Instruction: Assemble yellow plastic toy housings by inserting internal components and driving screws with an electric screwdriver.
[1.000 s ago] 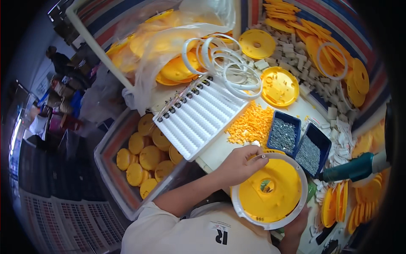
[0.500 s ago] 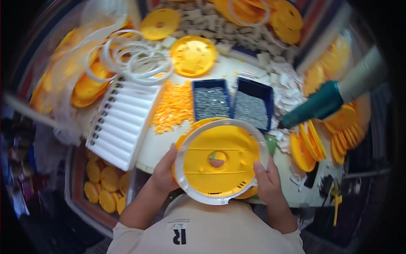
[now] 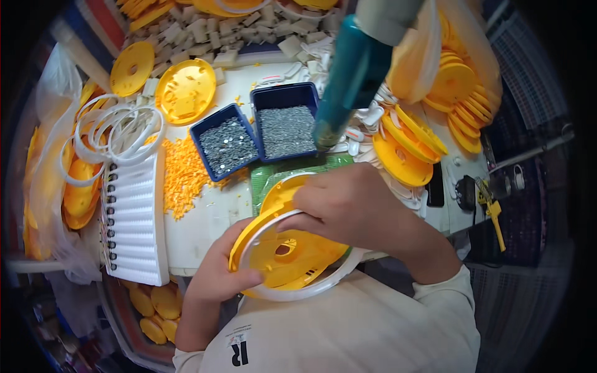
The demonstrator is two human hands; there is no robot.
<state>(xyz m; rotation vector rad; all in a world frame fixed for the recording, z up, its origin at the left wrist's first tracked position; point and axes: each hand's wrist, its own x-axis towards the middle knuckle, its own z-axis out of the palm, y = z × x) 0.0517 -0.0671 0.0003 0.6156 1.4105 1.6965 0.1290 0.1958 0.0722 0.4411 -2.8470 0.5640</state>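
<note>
A round yellow plastic cover point(image 3: 320, 248) with a centre hole is held tilted in front of my body, and a white ring point(image 3: 329, 283) runs round its edge. My left hand point(image 3: 217, 270) grips the left rim, its thumb lying over the white ring. My right hand point(image 3: 354, 202) is closed on the far rim, with its fingertips curled inside the ring. Another yellow round piece shows behind that rim, partly hidden by the hands. Beyond them lies a green mat point(image 3: 267, 177) with clear plastic over it.
Two blue trays point(image 3: 224, 142) of small metal pieces stand behind the mat. A teal power screwdriver point(image 3: 354, 74) hangs over them. Orange bits point(image 3: 182, 177), a white ribbed tray point(image 3: 134, 217) and white rings point(image 3: 121, 133) lie left; yellow discs point(image 3: 404, 158) stand right.
My right hand has moved from the right rim to the far rim. The cover has tilted, and the view has swung so the bench things sit further left.
</note>
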